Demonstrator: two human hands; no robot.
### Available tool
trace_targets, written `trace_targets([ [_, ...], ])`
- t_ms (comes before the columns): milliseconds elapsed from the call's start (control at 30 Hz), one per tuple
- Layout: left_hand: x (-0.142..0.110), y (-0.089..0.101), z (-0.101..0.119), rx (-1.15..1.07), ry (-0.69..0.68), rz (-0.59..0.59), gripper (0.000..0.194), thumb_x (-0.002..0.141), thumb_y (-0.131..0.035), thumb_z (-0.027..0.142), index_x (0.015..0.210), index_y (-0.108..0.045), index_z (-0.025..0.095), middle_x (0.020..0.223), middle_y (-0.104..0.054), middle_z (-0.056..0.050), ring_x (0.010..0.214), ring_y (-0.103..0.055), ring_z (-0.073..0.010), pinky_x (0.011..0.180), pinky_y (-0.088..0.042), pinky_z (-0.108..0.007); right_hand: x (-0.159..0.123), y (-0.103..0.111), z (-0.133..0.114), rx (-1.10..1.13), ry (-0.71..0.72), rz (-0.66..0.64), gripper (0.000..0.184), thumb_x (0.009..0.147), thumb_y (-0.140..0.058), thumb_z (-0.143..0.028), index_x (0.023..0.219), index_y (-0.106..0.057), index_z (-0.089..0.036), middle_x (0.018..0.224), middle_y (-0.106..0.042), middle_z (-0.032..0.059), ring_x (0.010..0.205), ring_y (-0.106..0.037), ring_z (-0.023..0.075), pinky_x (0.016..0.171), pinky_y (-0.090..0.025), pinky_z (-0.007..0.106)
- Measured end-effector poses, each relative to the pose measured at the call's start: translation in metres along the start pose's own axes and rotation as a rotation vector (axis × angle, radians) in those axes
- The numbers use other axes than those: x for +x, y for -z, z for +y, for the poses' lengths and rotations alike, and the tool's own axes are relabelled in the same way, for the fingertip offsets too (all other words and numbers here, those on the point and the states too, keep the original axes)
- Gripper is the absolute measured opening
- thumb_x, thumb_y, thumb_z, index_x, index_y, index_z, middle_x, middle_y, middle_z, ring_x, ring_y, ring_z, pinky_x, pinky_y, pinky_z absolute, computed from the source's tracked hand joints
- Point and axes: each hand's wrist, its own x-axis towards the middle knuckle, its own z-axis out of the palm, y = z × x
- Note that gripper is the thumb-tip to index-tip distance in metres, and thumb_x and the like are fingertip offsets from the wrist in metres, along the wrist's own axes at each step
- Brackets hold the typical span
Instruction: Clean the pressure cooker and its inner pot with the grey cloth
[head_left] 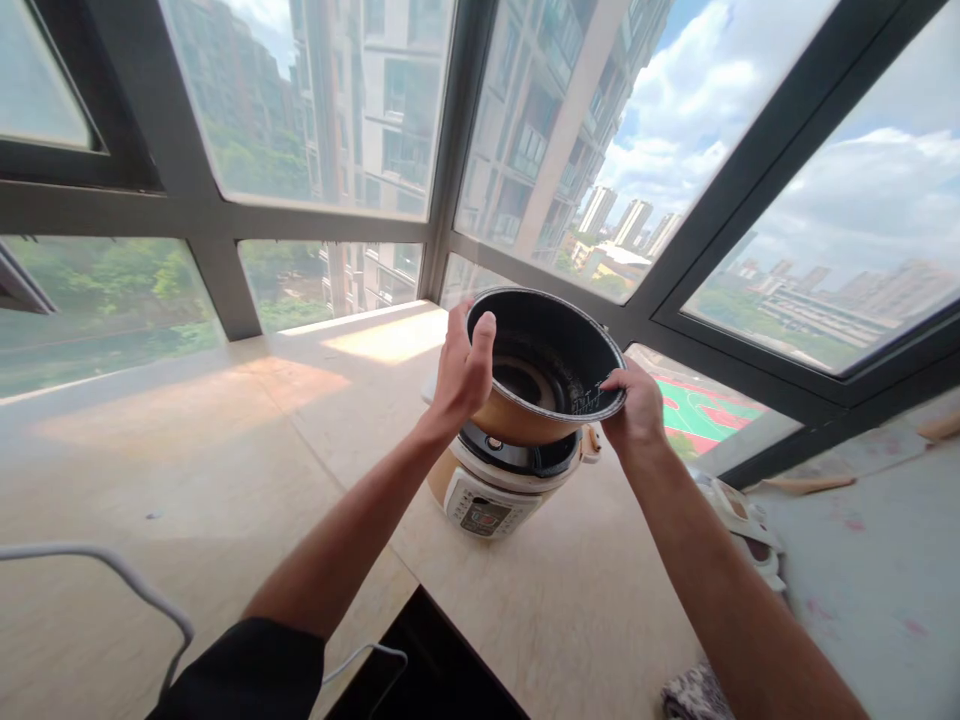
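Both my hands grip an inner cooking pot (525, 365), dark inside and golden-brown outside, by its rim from opposite sides. It is tilted, its mouth facing me, just above the open top of an electric pressure cooker (487, 505). Whether the pot's bottom is still partly inside the cooker is hidden. My left hand (463, 365) is closed on the left rim, thumb up. My right hand (636, 400) pinches the right rim, thumb over the inside edge. The pot's interior holds no food that I can see; faint marks show on its wall. The cooker has a white control panel on its front.
A white lid-like part (742, 520) lies at the right by the wall. A black flat panel (442, 660) is at the front edge. White cables (112, 560) run at lower left. A patterned cloth (694, 692) lies at lower right. Windows enclose the stone counter (247, 480).
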Motion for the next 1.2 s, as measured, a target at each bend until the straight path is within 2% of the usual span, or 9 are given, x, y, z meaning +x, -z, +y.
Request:
trace_targets([
  [233,-0.009,0.004,-0.020,0.053,0.077,-0.035,0.055,0.098,-0.044,0.045,0.144,-0.045,0.015,0.155,-0.046,-0.016,0.145,-0.041,-0.0302,0.122,-0.027,-0.047,-0.004,0.008,0.025,-0.021,-0.034,0.073,0.021,0.046,-0.055,-0.012,0.066,-0.060,-0.019,0.063,-0.053,-0.0033,0.057,-0.044,0.0109,0.050,-0.035,0.023],
  [367,-0.014,0.002,-0.029,0.065,0.111,-0.042,0.060,0.097,-0.044,0.038,0.151,-0.040,0.014,0.162,-0.038,-0.015,0.152,-0.031,-0.0298,0.126,-0.020,-0.047,-0.007,0.011,0.031,-0.039,-0.031,0.117,0.020,0.046,-0.054,-0.013,0.065,-0.058,-0.019,0.062,-0.049,-0.0039,0.059,-0.045,0.0111,0.052,-0.038,0.023],
  [467,-0.017,-0.001,-0.032,0.062,0.123,-0.026,0.063,0.094,-0.047,0.035,0.153,-0.039,0.014,0.163,-0.036,-0.014,0.153,-0.028,-0.0300,0.127,-0.017,-0.047,-0.010,0.013,0.031,-0.056,-0.042,0.134,0.024,0.046,-0.053,-0.014,0.069,-0.060,-0.019,0.064,-0.052,-0.0033,0.060,-0.046,0.0115,0.052,-0.038,0.023],
  [633,-0.023,-0.005,-0.036,0.085,0.101,-0.031,0.066,0.090,-0.050,0.030,0.153,-0.042,0.014,0.162,-0.039,-0.013,0.152,-0.031,-0.0305,0.127,-0.019,-0.046,-0.019,0.017,0.033,-0.098,-0.105,0.186,0.033,0.046,-0.052,-0.015,0.077,-0.063,-0.019,0.064,-0.054,-0.0034,0.058,-0.044,0.0124,0.049,-0.035,0.024],
  [800,-0.024,0.000,-0.047,0.110,0.127,-0.027,0.066,0.084,-0.053,0.025,0.149,-0.048,0.016,0.158,-0.045,-0.011,0.150,-0.036,-0.0312,0.127,-0.021,-0.045,-0.025,0.021,0.043,-0.131,-0.132,0.173,0.026,0.047,-0.052,-0.015,0.072,-0.057,-0.021,0.062,-0.047,-0.0046,0.057,-0.039,0.0116,0.047,-0.029,0.025],
  [900,-0.025,0.004,-0.055,0.136,0.159,-0.030,0.066,0.081,-0.054,0.024,0.147,-0.051,0.016,0.156,-0.047,-0.011,0.148,-0.038,-0.0320,0.126,-0.023,-0.044,-0.022,0.026,0.047,-0.269,-0.118,0.143,0.019,0.049,-0.052,-0.015,0.067,-0.052,-0.021,0.063,-0.046,-0.0048,0.058,-0.039,0.0119,0.050,-0.030,0.026],
  [1000,-0.028,0.007,-0.063,0.150,0.189,-0.030,0.066,0.078,-0.054,0.021,0.144,-0.054,0.020,0.154,-0.050,-0.009,0.147,-0.040,-0.0323,0.127,-0.021,-0.047,-0.018,0.033,0.048,-0.501,-0.070,0.108,0.020,0.050,-0.052,-0.013,0.068,-0.055,-0.021,0.067,-0.052,-0.0035,0.064,-0.044,0.0139,0.057,-0.035,0.027],
  [1067,-0.032,0.007,-0.066,0.167,0.204,-0.026,0.068,0.075,-0.054,0.018,0.143,-0.054,0.021,0.154,-0.050,-0.009,0.147,-0.039,-0.0324,0.128,-0.015,-0.051,-0.016,0.038,0.048,-0.639,-0.065,0.098,0.023,0.052,-0.052,-0.011,0.071,-0.058,-0.022,0.071,-0.056,-0.0026,0.068,-0.047,0.0160,0.062,-0.037,0.028],
  [1200,-0.040,0.007,-0.070,0.231,0.202,-0.024,0.070,0.072,-0.053,0.015,0.141,-0.054,0.022,0.157,-0.046,-0.009,0.154,-0.024,-0.0330,0.127,0.002,-0.057,-0.016,0.046,0.054,-0.803,-0.116,0.083,0.030,0.056,-0.054,-0.010,0.082,-0.062,-0.024,0.077,-0.063,-0.0010,0.076,-0.053,0.0209,0.071,-0.041,0.032],
])
